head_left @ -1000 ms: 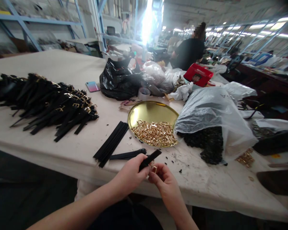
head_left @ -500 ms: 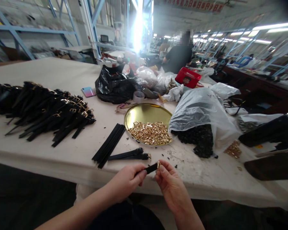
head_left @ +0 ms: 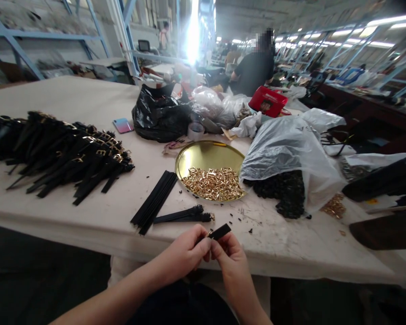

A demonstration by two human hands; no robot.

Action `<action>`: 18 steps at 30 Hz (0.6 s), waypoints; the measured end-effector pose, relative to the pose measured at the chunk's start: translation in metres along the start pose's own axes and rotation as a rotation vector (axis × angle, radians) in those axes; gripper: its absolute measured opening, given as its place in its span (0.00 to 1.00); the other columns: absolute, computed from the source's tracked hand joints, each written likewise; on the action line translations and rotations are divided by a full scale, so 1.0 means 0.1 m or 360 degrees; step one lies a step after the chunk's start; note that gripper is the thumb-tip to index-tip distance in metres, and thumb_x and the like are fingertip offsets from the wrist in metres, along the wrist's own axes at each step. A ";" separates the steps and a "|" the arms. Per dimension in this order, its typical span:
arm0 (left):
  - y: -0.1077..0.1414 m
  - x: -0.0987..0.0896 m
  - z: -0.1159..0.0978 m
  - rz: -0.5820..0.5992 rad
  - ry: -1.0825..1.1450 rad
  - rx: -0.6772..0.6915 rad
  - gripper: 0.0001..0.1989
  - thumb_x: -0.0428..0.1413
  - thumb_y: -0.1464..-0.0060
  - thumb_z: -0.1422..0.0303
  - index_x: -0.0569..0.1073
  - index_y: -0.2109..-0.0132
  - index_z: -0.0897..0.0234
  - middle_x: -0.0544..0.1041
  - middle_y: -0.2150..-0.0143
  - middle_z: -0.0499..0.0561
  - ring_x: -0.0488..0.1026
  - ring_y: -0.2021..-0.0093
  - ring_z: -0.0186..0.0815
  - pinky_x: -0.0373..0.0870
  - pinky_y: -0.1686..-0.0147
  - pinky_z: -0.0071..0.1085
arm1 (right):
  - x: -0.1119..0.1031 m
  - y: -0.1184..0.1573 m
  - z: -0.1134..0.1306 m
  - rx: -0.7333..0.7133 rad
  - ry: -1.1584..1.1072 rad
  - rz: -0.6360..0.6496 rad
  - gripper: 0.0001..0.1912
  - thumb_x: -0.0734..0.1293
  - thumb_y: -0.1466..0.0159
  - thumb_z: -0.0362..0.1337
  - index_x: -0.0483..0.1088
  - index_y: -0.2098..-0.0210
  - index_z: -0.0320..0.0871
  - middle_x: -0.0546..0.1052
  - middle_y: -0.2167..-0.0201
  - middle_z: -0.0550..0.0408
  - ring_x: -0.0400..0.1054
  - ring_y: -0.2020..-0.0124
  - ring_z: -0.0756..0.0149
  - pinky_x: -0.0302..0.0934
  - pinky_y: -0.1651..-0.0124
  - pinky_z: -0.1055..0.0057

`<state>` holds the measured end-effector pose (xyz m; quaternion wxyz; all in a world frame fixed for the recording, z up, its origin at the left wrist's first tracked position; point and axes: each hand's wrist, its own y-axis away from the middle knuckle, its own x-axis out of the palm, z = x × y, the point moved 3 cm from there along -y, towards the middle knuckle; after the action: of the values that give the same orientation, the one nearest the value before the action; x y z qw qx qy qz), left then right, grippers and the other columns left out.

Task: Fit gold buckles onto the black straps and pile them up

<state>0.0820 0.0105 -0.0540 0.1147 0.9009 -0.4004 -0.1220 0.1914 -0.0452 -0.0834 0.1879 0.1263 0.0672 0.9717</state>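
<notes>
Between my hands, over the table's front edge, is a black strap [head_left: 221, 231] with a small gold buckle [head_left: 210, 233] on it. My left hand [head_left: 189, 251] is closed round the strap near the buckle. Thumb and fingers of my right hand [head_left: 230, 258] pinch the strap just below the buckle, partly hidden, while its end sticks out up and to the right. Just beyond lie black straps with buckles [head_left: 184, 217], and beside them a stack of plain black straps [head_left: 154, 201]. A round gold tray [head_left: 206, 152] holds a heap of gold buckles [head_left: 216, 184].
A large pile of buckled black straps [head_left: 71, 158] covers the left. Behind the tray are a black plastic bag [head_left: 160, 113], a phone [head_left: 123, 126] and a tape roll [head_left: 195, 131]. Rightward, a clear bag [head_left: 287, 144] spills small black pieces [head_left: 291, 194]. A person [head_left: 255, 67] is farther back.
The gold buckle has gone from the strap's tip down along it, so the strap end now pokes out past it. My right hand has moved left, against my left hand.
</notes>
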 end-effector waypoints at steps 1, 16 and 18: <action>-0.02 0.00 0.03 0.0039 0.0060 -0.0035 0.09 0.43 0.44 0.63 0.60 0.66 0.64 0.65 0.75 0.43 0.57 0.82 0.24 0.54 0.82 0.21 | -0.02 0.00 0.01 -0.0042 0.0095 -0.0019 0.09 0.67 0.45 0.43 0.68 0.71 0.43 0.67 0.80 0.61 0.60 0.77 0.71 0.55 0.73 0.74; -0.16 -0.03 0.06 0.0175 0.0379 -0.0236 0.09 0.47 0.47 0.62 0.59 0.68 0.65 0.65 0.78 0.42 0.57 0.83 0.22 0.52 0.84 0.19 | -0.12 -0.10 0.02 -0.0174 0.0410 -0.0120 0.08 0.64 0.42 0.40 0.66 0.75 0.44 0.65 0.80 0.60 0.58 0.76 0.68 0.54 0.72 0.71; -0.17 -0.03 0.07 0.0173 0.0345 -0.0251 0.10 0.47 0.47 0.62 0.59 0.68 0.65 0.65 0.78 0.41 0.57 0.83 0.22 0.53 0.84 0.19 | -0.13 -0.06 0.12 -0.0583 0.0771 -0.0099 0.03 0.64 0.43 0.35 0.68 0.73 0.45 0.68 0.76 0.57 0.62 0.72 0.65 0.56 0.69 0.69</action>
<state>0.0900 0.0227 -0.0655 0.2339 0.8741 -0.4230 -0.0488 0.2088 -0.0435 -0.0762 0.2156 -0.1472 -0.0626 0.9633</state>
